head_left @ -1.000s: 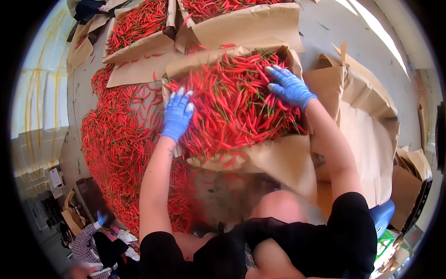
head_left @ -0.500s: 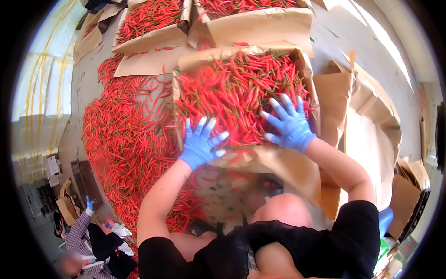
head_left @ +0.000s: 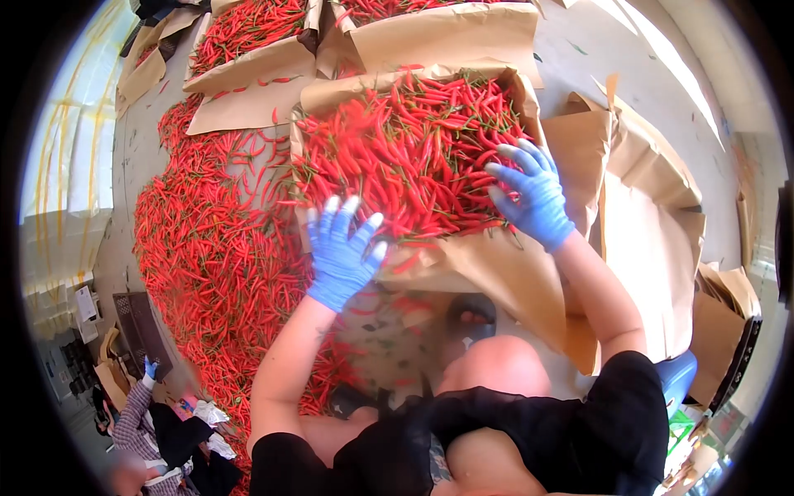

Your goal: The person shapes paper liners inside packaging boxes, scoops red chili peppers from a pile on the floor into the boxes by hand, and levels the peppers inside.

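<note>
Red chili peppers with green stems fill a paper-lined box in front of me. Over its near left corner lies my left hand in a blue glove with whitish fingertips, fingers spread. My right hand, gloved the same way, rests at the box's right side, fingers apart on or just above the peppers. Neither hand grips anything that I can see. A brown paper flap hangs over the near edge of the box.
A big heap of loose chilies covers the floor at left. More filled boxes stand at the back. An opened paper-lined box is on the right, near a blue stool. Another person sits at lower left.
My right hand has shifted toward the right edge of the box. My left hand has moved slightly down toward me. The whole view has drifted a little.
</note>
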The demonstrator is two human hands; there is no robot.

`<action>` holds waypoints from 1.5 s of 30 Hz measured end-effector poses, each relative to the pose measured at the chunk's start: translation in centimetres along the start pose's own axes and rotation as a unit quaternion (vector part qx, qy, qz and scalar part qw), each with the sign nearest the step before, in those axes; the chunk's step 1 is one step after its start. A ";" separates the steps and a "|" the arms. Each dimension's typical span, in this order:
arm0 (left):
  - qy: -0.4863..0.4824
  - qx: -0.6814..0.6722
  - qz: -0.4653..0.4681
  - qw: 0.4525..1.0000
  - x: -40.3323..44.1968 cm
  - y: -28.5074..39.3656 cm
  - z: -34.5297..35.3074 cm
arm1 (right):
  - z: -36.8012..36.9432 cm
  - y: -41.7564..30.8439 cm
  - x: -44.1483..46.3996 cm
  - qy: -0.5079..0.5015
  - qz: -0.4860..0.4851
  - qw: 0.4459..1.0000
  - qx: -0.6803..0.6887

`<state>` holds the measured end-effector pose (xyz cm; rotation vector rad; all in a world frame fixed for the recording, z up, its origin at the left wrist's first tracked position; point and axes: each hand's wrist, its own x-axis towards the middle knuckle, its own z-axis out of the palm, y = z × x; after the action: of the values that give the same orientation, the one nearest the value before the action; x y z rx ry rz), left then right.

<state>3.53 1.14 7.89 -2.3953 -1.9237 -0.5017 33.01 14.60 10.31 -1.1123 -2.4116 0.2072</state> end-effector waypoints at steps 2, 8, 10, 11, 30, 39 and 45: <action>0.067 -0.078 0.053 0.993 2.6 2.8 0.2 | 2.2 -0.6 2.1 -0.052 -0.003 0.984 0.171; -0.029 -0.056 0.181 0.982 3.2 6.6 4.4 | 7.0 -1.0 4.9 -0.264 0.016 0.964 -0.036; -0.010 -0.094 0.186 0.978 0.7 6.8 3.4 | 7.0 -0.6 5.0 -0.275 0.029 0.961 -0.025; 0.022 -0.095 0.194 0.976 -1.2 6.5 3.5 | 6.6 -0.8 5.0 -0.262 0.016 0.964 -0.042; -0.024 -0.145 -0.023 0.989 -2.8 0.6 4.8 | 3.7 -12.4 -3.7 -0.355 -0.161 0.868 0.307; -0.250 -0.089 0.057 0.962 -11.9 -2.1 -0.6 | 4.9 -10.6 -0.3 -0.397 -0.073 0.905 0.136; 0.015 0.024 0.029 0.999 -3.4 -0.6 0.1 | 10.4 -4.9 3.3 -0.169 -0.311 0.935 -0.022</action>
<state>2.36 -1.95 6.80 -2.3920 -1.8257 -0.4797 22.85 14.41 3.92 -0.2915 -2.9492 0.1376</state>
